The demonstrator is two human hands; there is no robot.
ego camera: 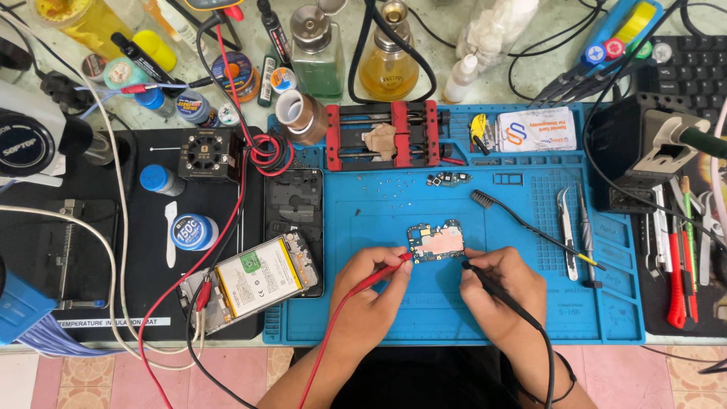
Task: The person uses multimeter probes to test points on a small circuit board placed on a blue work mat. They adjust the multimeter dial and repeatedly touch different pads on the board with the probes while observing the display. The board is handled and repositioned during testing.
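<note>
A small blue-green circuit board (436,241), partly covered by a pinkish shield, lies near the middle of the ribbed blue rubber mat (379,212). The left hand (371,291) pinches a slim red probe (388,270), the right hand (503,288) a black probe (485,276), both tips touching the board's lower edge.

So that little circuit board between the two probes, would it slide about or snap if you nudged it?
The circuit board looks thin, flat and small, so probably light and stiff. It lies loose on the blue mat, whose rubbery look suggests some grip, though a nudge might still shift it. Its bare, exposed components suggest it is fragile. The left hand and right hand touch it only with probe tips.
</note>
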